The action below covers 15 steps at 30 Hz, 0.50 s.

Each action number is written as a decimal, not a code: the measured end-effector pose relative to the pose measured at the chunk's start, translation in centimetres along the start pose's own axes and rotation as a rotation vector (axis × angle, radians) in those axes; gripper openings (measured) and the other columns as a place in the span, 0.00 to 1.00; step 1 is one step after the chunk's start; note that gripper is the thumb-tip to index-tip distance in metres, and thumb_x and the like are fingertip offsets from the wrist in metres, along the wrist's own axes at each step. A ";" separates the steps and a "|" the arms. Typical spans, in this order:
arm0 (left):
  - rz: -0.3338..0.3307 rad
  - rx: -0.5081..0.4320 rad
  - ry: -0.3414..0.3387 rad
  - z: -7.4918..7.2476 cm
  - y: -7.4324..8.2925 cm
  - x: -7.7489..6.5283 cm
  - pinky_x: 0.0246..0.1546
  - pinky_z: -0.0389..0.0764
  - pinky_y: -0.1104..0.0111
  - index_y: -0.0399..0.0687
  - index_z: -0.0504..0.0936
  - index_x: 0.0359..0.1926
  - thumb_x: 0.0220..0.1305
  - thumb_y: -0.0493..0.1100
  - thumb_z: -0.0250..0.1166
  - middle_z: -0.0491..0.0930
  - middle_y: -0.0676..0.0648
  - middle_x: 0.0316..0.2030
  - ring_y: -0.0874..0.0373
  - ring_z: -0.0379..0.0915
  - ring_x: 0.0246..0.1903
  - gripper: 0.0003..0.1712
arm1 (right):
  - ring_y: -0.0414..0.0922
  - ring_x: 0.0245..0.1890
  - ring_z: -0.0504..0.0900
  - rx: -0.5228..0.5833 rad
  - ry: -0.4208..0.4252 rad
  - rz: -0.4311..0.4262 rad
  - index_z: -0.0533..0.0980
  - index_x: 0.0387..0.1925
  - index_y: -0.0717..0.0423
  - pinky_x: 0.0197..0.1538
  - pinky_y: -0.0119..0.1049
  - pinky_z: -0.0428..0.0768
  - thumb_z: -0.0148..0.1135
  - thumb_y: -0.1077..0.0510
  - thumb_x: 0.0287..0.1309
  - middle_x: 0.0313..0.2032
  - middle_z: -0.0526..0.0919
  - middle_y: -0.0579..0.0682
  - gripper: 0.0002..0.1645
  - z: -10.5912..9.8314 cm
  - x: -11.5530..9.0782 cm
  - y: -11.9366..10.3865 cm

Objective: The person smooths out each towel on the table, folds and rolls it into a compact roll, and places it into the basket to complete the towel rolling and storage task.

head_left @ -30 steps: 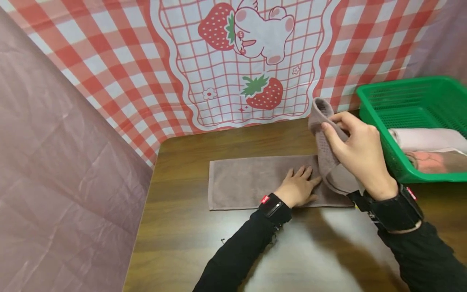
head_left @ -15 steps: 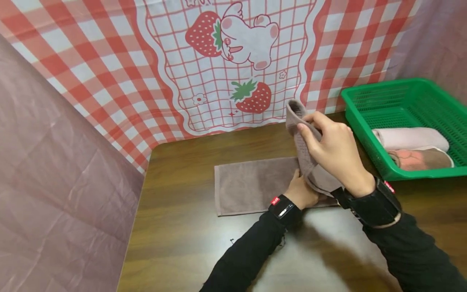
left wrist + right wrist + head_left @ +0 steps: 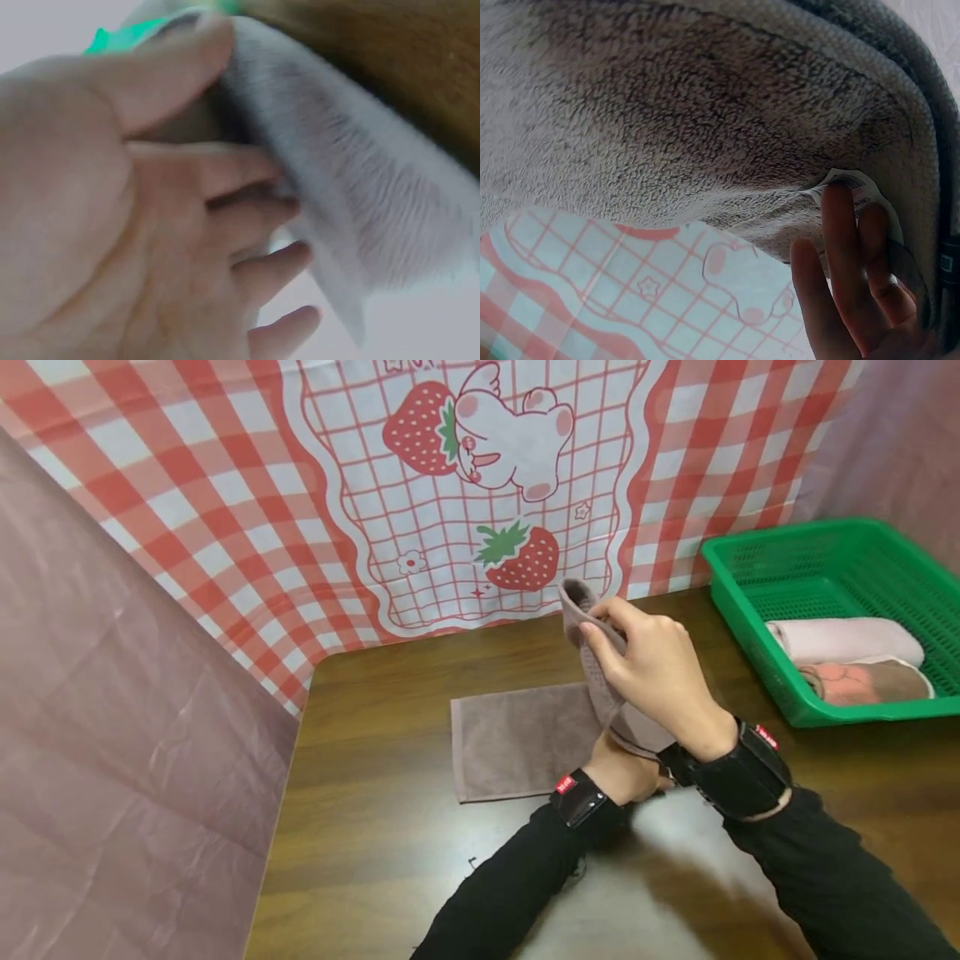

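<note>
A grey-brown towel lies on the table, its right part raised and folded over. My right hand holds this raised part up, pinching its edge between thumb and fingers. In the right wrist view, fingers sit against the pile beside a white label. My left hand is low under the hanging fold, its fingers hidden from the head view. In the left wrist view the left hand has loosely bent, spread fingers beside the towel's edge, with a gap below the thumb.
At right stands a green plastic basket with a rolled pale pink towel and a rolled brown and coral towel. A red checked cloth with strawberries hangs behind the wooden table.
The left hand, flat on the towel a second ago, has slid right and under the raised fold. My right hand has brought the pinched part leftward and slightly lower. The camera view has shifted too.
</note>
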<state>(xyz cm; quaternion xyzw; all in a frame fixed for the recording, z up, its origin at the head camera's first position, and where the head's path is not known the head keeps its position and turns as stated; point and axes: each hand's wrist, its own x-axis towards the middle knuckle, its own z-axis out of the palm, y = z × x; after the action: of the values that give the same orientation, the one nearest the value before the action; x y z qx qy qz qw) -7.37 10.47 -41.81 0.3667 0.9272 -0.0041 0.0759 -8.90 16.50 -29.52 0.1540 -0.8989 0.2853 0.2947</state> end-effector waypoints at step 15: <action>-0.147 0.238 -0.090 0.5 -3.7 -6.0 0.59 0.65 0.66 0.68 0.84 0.52 0.56 0.75 0.61 0.82 0.63 0.52 0.65 0.74 0.55 0.30 | 0.43 0.14 0.65 0.106 -0.132 -0.007 0.80 0.38 0.54 0.23 0.37 0.61 0.61 0.55 0.67 0.18 0.76 0.48 0.07 6.7 -0.1 -1.7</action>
<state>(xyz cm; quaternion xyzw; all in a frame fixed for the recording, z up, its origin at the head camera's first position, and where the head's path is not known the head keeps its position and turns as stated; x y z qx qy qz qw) -5.47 3.67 -41.60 0.3035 0.9403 -0.1361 0.0728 -11.04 11.15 -33.35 0.1910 -0.8995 0.3208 0.2270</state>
